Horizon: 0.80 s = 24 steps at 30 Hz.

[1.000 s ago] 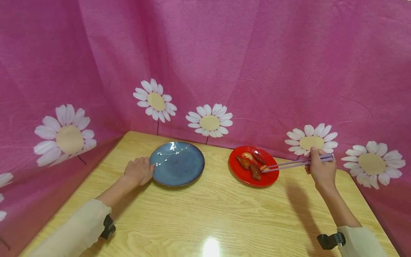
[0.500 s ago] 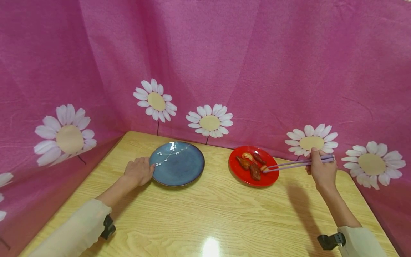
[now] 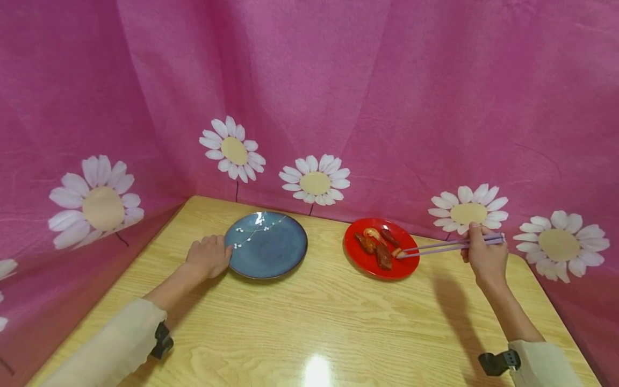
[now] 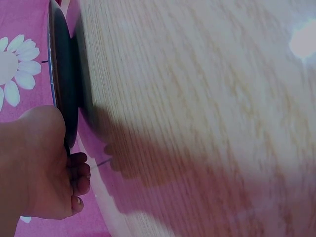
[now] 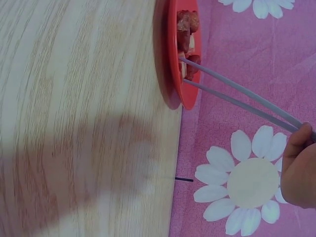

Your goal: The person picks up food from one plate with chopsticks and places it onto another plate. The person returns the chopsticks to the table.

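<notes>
My left hand (image 3: 209, 257) grips the left rim of a round blue plate (image 3: 273, 250) with white blossom sprigs. In the left wrist view the fingers curl below the edge of the plate (image 4: 66, 84), which hangs slightly above the table. To the right is a red plate (image 3: 405, 267) holding several pieces of brown and orange food. Light purple chopsticks (image 3: 437, 248) are held in my right hand (image 3: 487, 260), beyond the red plate's right side. Their tips stand on either side of a small pale-and-brown piece of food (image 3: 397, 252); the right wrist view shows both tips beside it.
Both plates are near the back of a wooden table (image 3: 290, 328). A pink curtain (image 3: 387, 107) with white daisies closes off the back and sides. A dark wrist device (image 3: 163, 341) is worn on each sleeve.
The chopstick tips and the small piece of food shift very slightly to the right on the red plate. My left hand keeps its hold on the blue plate.
</notes>
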Tool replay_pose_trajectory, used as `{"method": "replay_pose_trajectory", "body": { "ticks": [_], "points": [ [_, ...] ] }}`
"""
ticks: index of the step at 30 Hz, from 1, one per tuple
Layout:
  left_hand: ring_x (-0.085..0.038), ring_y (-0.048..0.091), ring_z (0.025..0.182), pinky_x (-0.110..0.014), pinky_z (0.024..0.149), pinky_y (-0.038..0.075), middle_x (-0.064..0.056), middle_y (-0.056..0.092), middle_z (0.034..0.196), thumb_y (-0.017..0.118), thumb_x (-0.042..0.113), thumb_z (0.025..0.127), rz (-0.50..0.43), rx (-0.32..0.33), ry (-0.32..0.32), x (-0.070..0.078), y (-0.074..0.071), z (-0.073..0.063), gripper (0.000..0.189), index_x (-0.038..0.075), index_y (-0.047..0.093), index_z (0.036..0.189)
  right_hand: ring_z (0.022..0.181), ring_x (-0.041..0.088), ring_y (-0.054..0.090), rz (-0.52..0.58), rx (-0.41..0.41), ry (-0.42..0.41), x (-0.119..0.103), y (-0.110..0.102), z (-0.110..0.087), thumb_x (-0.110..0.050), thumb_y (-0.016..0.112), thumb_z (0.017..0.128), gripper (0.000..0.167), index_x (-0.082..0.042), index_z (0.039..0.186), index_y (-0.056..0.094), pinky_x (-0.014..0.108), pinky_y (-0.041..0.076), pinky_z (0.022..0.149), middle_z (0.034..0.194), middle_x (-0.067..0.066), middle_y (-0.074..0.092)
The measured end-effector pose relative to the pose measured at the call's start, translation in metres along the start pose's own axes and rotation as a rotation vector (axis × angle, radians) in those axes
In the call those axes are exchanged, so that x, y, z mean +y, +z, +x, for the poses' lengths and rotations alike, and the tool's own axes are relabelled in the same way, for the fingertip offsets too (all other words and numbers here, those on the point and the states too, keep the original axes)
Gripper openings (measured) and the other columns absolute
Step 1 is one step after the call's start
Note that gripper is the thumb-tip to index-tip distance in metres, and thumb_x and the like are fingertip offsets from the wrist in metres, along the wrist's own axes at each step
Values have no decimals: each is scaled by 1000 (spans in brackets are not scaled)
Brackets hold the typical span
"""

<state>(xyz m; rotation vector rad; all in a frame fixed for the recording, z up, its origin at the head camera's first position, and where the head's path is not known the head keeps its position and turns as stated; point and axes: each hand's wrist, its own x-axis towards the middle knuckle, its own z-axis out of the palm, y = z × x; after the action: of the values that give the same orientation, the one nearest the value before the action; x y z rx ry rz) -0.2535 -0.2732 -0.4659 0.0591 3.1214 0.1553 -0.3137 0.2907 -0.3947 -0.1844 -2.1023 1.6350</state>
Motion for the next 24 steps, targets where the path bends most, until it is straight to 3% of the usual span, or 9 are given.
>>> {"method": "replay_pose_trajectory", "body": {
  "ticks": [8,18,24],
  "points": [
    [-38,55,96,-51,78,44,-19,54,93,40,27,105,-8,1,-5,-1,3,0,37,-9,50,102,35,6,50,13,-8,6,-6,-2,-3,-28,54,103,42,-9,67,66,19,42,37,46,0,54],
    [-38,55,95,-51,78,43,-19,54,94,40,28,105,-4,-4,-6,-2,3,2,38,-9,51,103,33,8,49,301,-39,-38,-25,7,-15,-16,59,101,38,5,70,61,20,38,33,47,4,54],
    [-37,54,94,-50,76,44,-19,54,92,40,28,104,-10,-3,-4,-2,2,2,38,-8,50,101,34,9,48,309,-117,-65,-35,19,-24,-15,58,101,39,7,68,59,20,39,34,49,4,56]
  ]
}}
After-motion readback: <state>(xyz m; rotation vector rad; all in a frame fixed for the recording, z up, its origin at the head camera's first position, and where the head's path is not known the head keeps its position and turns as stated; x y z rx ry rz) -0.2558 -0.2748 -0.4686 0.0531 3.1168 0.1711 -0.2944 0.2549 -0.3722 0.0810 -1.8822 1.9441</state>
